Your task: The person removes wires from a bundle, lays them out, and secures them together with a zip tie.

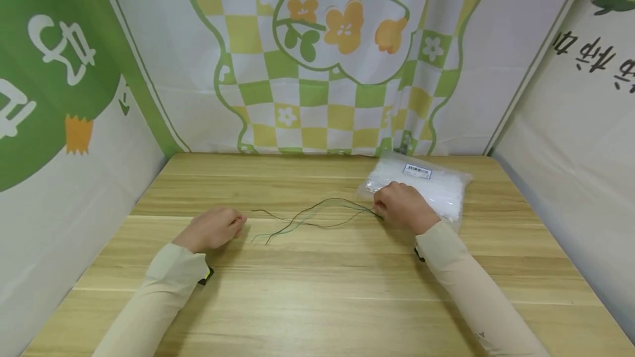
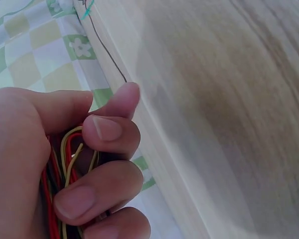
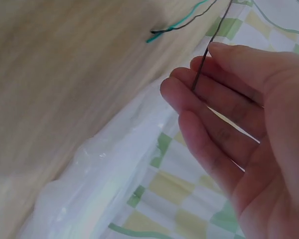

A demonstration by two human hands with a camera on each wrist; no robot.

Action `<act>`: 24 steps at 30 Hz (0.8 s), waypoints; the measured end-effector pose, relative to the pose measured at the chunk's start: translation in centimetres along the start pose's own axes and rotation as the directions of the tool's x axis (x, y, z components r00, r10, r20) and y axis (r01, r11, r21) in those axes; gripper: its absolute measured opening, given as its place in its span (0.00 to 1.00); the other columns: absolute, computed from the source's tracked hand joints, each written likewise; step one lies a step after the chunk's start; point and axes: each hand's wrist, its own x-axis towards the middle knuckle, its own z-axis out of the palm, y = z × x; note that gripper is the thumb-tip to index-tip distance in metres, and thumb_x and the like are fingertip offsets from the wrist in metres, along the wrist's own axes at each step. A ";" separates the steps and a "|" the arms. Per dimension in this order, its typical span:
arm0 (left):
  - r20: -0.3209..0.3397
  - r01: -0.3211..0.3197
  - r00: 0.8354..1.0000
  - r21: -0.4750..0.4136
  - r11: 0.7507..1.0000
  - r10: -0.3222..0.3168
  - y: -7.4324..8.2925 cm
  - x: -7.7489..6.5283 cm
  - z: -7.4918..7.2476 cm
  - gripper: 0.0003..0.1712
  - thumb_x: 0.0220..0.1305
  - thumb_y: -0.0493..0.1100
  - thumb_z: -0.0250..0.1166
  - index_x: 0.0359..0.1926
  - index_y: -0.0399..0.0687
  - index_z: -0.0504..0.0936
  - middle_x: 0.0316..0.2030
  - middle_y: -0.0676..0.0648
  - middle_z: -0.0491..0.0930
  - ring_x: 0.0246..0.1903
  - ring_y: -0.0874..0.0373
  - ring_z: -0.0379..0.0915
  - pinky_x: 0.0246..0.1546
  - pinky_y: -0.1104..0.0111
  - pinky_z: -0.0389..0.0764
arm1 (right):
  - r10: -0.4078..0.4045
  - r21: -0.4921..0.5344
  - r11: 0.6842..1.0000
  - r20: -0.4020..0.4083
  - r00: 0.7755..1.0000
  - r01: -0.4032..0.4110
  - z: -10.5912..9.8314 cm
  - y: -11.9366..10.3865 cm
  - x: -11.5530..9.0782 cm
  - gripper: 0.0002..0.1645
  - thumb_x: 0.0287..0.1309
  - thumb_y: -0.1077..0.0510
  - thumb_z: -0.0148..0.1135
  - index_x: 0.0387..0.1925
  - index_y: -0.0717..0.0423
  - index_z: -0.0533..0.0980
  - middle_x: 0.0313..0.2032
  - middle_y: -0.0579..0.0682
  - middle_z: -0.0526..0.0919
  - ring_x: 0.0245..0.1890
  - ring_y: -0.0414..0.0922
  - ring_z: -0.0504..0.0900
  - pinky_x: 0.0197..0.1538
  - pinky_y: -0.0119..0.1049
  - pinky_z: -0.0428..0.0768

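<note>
Curled around a folded bundle of red, yellow and dark wires (image 2: 66,149), my left hand (image 1: 213,229) is at the left of the wooden table. At the right, my right hand (image 1: 403,206) pinches a thin dark wire (image 3: 202,67) between thumb and fingers. Between the hands stretch several loose thin wires: a black wire (image 1: 327,199) arching over, a teal wire (image 1: 306,217) beside it and a brownish wire (image 1: 322,227) crossing them. Their right ends come together by my right hand, and their left ends spread apart near my left hand.
A clear plastic bag (image 1: 439,185) of white contents with a barcode label (image 1: 417,171) lies behind and under my right hand. Printed cloth (image 1: 327,92) hangs along the back edge of the table (image 1: 317,296), with more cloth walls at both sides.
</note>
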 end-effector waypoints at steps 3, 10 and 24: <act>-0.012 -0.004 1.000 0.010 1.000 0.004 0.2 0.0 0.1 0.25 0.83 0.44 0.50 0.21 0.53 0.72 0.18 0.54 0.66 0.19 0.60 0.61 0.26 0.66 0.65 | 0.006 0.014 1.000 -0.006 1.000 -0.006 -0.3 -0.1 0.1 0.15 0.66 0.62 0.69 0.22 0.50 0.81 0.23 0.45 0.84 0.24 0.41 0.77 0.33 0.42 0.80; -0.053 -0.031 0.998 0.062 0.998 0.035 1.7 0.2 0.1 0.22 0.81 0.44 0.55 0.23 0.53 0.74 0.20 0.53 0.66 0.22 0.60 0.62 0.30 0.64 0.66 | -0.013 0.014 1.000 -0.043 0.999 0.014 -0.7 -0.2 0.2 0.18 0.64 0.65 0.69 0.20 0.49 0.77 0.22 0.45 0.82 0.23 0.41 0.74 0.29 0.40 0.76; -0.062 -0.093 0.993 0.046 0.995 0.095 4.9 1.7 0.4 0.26 0.81 0.42 0.51 0.19 0.56 0.63 0.16 0.56 0.59 0.18 0.62 0.55 0.24 0.68 0.60 | -0.081 0.073 0.994 -0.061 0.995 0.085 -1.4 -1.7 0.3 0.21 0.65 0.66 0.68 0.19 0.49 0.72 0.19 0.42 0.73 0.22 0.38 0.66 0.29 0.34 0.69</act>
